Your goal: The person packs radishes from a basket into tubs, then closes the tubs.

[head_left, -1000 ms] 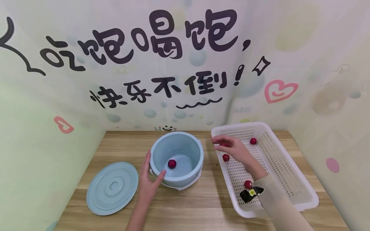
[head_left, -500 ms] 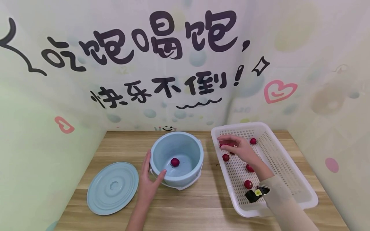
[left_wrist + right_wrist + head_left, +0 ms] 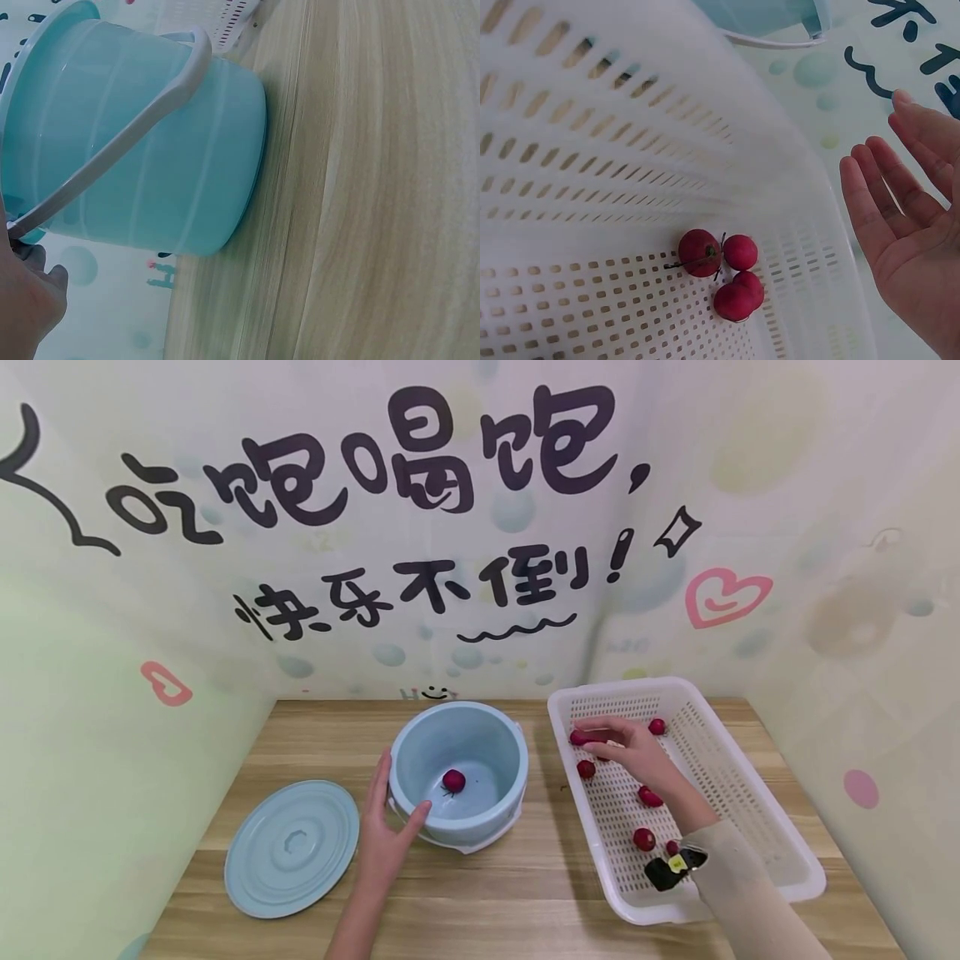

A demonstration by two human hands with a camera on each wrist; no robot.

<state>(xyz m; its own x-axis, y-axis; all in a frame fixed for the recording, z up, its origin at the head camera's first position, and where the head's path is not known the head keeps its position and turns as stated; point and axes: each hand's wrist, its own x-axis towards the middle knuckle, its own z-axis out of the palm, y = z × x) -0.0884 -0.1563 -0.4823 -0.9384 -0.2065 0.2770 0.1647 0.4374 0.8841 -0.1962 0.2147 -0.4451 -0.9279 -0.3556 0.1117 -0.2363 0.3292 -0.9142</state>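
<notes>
My left hand [image 3: 390, 835] grips the side of a light blue bucket [image 3: 459, 835], fingers at its left and thumb at the near rim. One red radish [image 3: 453, 781] lies on the bucket's floor. The left wrist view shows the bucket wall [image 3: 142, 142], its pale handle [image 3: 142, 120] and my curled fingers [image 3: 46, 271] by the rim. My right hand [image 3: 637, 753] hovers over a white perforated basket [image 3: 750, 793], fingers loosely extended, nothing in them. Below it, several radishes [image 3: 731, 300] cluster in the basket corner; one radish [image 3: 581, 737] shows beside the fingertips.
A round light blue lid [image 3: 292, 847] lies flat on the wooden table [image 3: 480, 910], left of the bucket. More radishes [image 3: 643, 839] are scattered along the basket's left half. A printed wall covering [image 3: 450, 643] rises behind the table.
My right hand has moved right, from over the basket's left rim to further inside it. The radish in the bucket has rolled slightly. My left hand has stayed on the bucket.
</notes>
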